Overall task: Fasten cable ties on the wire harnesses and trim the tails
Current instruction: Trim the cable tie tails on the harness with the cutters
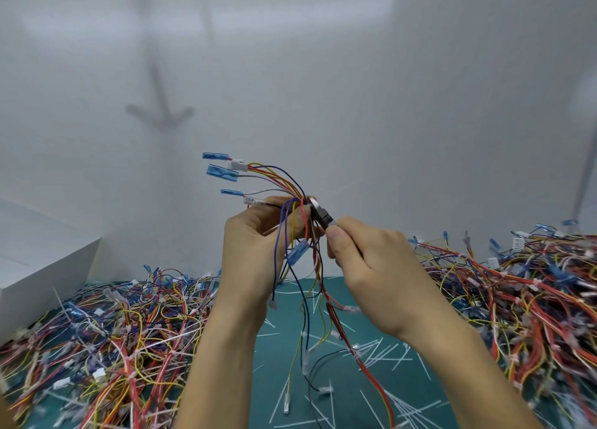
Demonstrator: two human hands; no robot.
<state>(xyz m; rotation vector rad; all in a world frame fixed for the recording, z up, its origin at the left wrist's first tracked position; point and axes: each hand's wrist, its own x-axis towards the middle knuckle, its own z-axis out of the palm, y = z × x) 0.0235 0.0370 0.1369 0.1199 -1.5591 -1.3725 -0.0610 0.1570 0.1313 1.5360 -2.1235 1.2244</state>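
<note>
My left hand [255,251] grips a wire harness [277,183] of red, yellow, blue and grey wires, held up in front of the white wall. Blue-sleeved terminals fan out to its upper left, and loose wire ends hang down to the mat. My right hand [365,260] holds a small black and silver cutter [321,217] whose tip sits against the bundle just above my left fingers. A cable tie at that spot is too small to make out.
A green cutting mat [284,364] lies below, strewn with cut white tie tails [384,357]. Tangled harness heaps [106,338] fill the left, and a taller heap [523,286] the right. A white box [42,267] stands at the far left.
</note>
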